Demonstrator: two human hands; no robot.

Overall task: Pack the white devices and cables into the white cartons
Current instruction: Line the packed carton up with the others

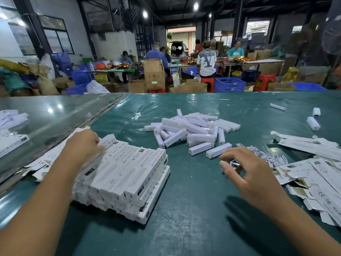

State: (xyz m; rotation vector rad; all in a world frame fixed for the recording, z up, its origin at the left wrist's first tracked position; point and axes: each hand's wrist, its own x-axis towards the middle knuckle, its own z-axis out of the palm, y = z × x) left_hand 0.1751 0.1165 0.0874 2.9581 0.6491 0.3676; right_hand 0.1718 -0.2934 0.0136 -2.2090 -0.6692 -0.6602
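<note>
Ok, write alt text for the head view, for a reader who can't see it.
At a green table, a person's left hand rests on a stack of closed white cartons while the right hand reaches, fingers spread, toward a tangle of white cables. A pile of white devices lies behind; flat unfolded cartons lie at the right.

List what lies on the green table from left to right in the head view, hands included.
Left hand on the stack of closed cartons → pile of white devices → right hand reaching toward the white cables → flat unfolded cartons.
</note>
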